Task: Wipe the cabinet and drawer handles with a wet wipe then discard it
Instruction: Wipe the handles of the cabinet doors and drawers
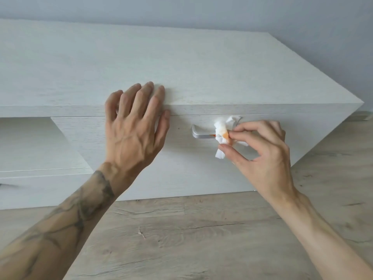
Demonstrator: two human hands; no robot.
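Observation:
A low white wood-grain cabinet (181, 63) stands against the wall. On its drawer front sits a silver bar handle (200, 133). A crumpled white wet wipe (222, 134) with an orange stain is wrapped round the handle's right part. My right hand (260, 150) pinches the wipe between thumb and fingers against the handle. My left hand (133, 126) rests with spread fingers over the cabinet's top front edge, left of the handle. The handle's right end is hidden behind the wipe and my fingers.
An open recess (26, 142) lies at the cabinet's left, with another drawer front (30, 188) below it. Light wood-plank floor (191, 229) spreads in front and to the right. A grey wall (201, 11) rises behind the cabinet.

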